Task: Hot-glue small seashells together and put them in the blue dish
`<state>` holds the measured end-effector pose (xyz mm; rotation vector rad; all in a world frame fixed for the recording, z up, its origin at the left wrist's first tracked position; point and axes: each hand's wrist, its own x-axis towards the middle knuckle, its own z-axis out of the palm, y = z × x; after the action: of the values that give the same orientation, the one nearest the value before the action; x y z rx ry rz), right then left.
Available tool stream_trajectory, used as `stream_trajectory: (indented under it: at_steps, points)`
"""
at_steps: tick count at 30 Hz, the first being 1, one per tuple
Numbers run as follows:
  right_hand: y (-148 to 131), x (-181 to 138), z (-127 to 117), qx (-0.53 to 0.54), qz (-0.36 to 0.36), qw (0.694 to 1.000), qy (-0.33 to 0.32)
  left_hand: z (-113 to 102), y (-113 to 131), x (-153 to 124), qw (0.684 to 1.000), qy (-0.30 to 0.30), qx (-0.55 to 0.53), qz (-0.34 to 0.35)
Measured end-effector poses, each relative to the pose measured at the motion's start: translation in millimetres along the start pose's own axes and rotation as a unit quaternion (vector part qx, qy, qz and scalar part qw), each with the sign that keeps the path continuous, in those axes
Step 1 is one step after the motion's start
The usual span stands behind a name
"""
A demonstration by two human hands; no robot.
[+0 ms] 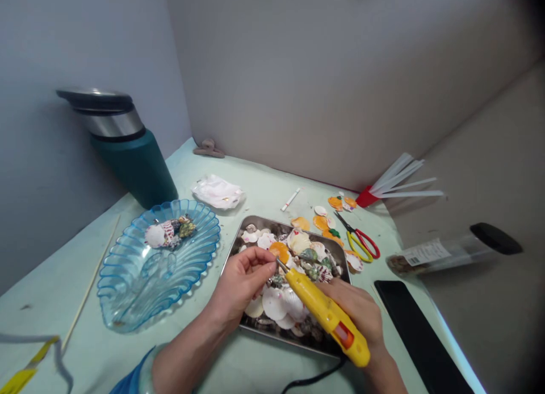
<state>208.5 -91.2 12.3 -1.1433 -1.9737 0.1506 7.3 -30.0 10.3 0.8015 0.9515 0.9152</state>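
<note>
- The yellow hot glue gun (317,300) is above the metal tray (293,345), slanting, with its nozzle near my left fingertips.
- I judge its body is stiff and quite light; the black cord (319,376) may pull a little. It is best taken by the handle, as the metal nozzle could be hot.
- The white scallop shells (275,304) lie in the tray, together with an orange scallop shell (279,251) and green spiral shells (309,254). They should be light, hard, smooth and rather brittle, so I would take them by the edges, gently.
- My right hand (361,310) is closed around the glue gun's handle.
- My left hand (242,276) makes a narrow pinch, thumb and fingertips close together, just beside the nozzle; whether some small piece is between them, I cannot tell.
</note>
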Motion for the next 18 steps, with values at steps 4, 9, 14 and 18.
stream_trajectory:
  at_steps: [4,9,14,18]
  points:
    - [3.6,-5.0,0.8,-0.006,-0.004,1.0,0.005,-1.2,0.2,0.5,1.0,-0.008,-0.013,0.002]
    - [6.9,-9.9,1.9,0.004,-0.004,1.0,0.016,-1.8,0.6,0.8,0.999,-0.02,-0.032,-0.002]
    - [6.4,-10.1,2.3,0.01,0.006,1.0,0.01,-2.6,0.4,1.1,0.998,-0.032,-0.048,-0.013]
    - [5.6,-9.4,0.8,0.001,0.013,1.0,0.024,-4.1,-0.2,1.7,0.996,-0.047,-0.078,-0.023]
